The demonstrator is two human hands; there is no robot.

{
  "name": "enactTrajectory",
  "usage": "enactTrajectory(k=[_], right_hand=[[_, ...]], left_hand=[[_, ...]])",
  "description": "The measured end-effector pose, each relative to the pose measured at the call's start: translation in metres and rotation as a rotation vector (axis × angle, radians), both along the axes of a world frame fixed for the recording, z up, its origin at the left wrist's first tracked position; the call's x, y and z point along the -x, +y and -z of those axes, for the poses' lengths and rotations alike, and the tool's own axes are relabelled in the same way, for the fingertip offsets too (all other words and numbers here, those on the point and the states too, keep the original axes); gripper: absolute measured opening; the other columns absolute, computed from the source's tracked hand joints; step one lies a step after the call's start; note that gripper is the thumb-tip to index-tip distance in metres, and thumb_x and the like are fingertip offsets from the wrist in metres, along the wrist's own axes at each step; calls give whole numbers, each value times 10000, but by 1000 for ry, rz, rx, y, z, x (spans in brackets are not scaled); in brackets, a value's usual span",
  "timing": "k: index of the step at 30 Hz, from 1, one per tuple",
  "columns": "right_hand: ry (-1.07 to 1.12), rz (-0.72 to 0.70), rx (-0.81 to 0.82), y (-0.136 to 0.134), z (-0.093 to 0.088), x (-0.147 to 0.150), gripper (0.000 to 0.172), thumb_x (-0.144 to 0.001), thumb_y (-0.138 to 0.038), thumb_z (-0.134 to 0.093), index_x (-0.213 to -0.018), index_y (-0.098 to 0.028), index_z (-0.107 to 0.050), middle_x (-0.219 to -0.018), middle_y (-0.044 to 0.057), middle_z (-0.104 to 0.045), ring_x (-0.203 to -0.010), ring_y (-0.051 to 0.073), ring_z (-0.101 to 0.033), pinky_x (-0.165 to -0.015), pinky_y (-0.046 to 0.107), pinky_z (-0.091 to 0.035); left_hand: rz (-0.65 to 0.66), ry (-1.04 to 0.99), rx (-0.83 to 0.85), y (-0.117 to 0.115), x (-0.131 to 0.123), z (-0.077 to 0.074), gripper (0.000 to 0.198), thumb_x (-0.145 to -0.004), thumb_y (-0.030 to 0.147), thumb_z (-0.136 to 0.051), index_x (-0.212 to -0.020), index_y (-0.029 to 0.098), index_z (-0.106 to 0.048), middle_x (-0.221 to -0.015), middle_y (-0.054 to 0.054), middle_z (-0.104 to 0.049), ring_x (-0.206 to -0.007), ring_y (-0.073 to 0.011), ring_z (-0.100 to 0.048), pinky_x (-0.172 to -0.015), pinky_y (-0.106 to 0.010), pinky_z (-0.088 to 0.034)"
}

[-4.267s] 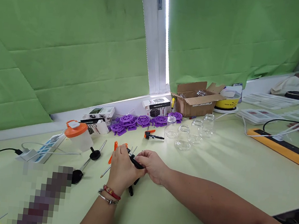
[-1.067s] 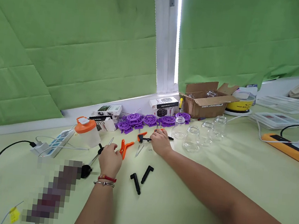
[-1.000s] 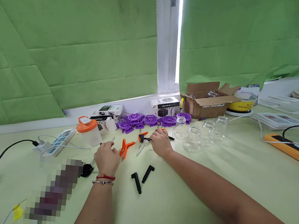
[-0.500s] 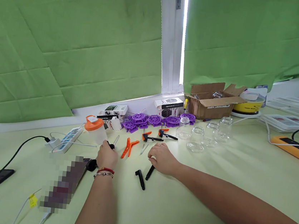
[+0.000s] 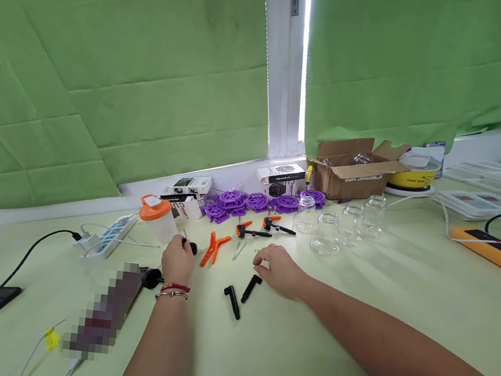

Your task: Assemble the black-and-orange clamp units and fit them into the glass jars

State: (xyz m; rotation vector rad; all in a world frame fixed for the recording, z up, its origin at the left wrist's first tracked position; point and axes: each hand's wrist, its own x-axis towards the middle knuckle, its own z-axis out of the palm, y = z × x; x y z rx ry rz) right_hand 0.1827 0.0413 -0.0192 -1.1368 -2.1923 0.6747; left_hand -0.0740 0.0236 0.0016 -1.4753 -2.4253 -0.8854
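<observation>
Left of the orange handle pieces (image 5: 209, 250), the left hand (image 5: 177, 263) touched a black round knob (image 5: 193, 248); I couldn't tell whether its grip held it. To their right, the right hand (image 5: 284, 271) kept a slightly parted grip near two black L-shaped handles (image 5: 232, 302).

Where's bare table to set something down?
Bare table: nearer the camera than the loose black handles; between the glass jars, orange power strip and right forearm. Crowded: the back, with purple parts and cardboard box; around the left hand.
</observation>
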Motion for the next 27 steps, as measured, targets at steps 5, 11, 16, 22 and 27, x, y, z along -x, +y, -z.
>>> enactTrajectory(k=[5, 11, 16, 22, 27], right_hand=[[384, -33, 245, 6, -3, -4, 363, -812, -349, -572, -1151, -222, -582, -980, 52, -635, -853, 174, -562, -716, 316, -456], [875, -79, 884, -1, -17, -3, 442, -777, -552, -591, -1018, -190, -512, -893, 59, -615, -713, 152, -615, -541, 252, -452], [1053, -22, 1006, -11, -22, 3, 348, -726, -460, -690, -834, -196, -490, -639, -50, -549, -555, 93, -534, -518, 221, -423], [1090, 2, 912, -8, -30, -8, 205, -776, -304, -626, -894, -190, -503, -735, 8, -616, -579, 126, -593, -488, 229, -395], [1058, 23, 1063, -17, -38, -18, 65, -807, -203, -524, -849, -155, -530, -689, 27, -585, -603, 163, -634, -505, 253, -441]], left_hand=[[304, 67, -214, -6, -27, -7, 215, -898, 256, -360, -981, 187, -546, -979, -86, -635, -908, -204, -601, -826, -323, -464], [922, 267, -308, -21, -82, -2, 268, -884, 103, -333, -1038, 192, -534, -978, -82, -647, -878, -165, -608, -776, -312, -506], [1177, 391, -313, -31, -116, 5, 272, -887, 125, -368, -1086, 199, -538, -1029, -96, -646, -917, -173, -607, -759, -315, -522], [432, 109, -206, -9, -70, 6, 303, -909, 272, -343, -1065, 138, -566, -1115, -149, -589, -1103, -213, -532, -967, -353, -408], [137, -30, 180, 11, -14, 17, 216, -770, 282, -527, -895, 140, -631, -914, -156, -662, -864, -272, -623, -749, -353, -459]])
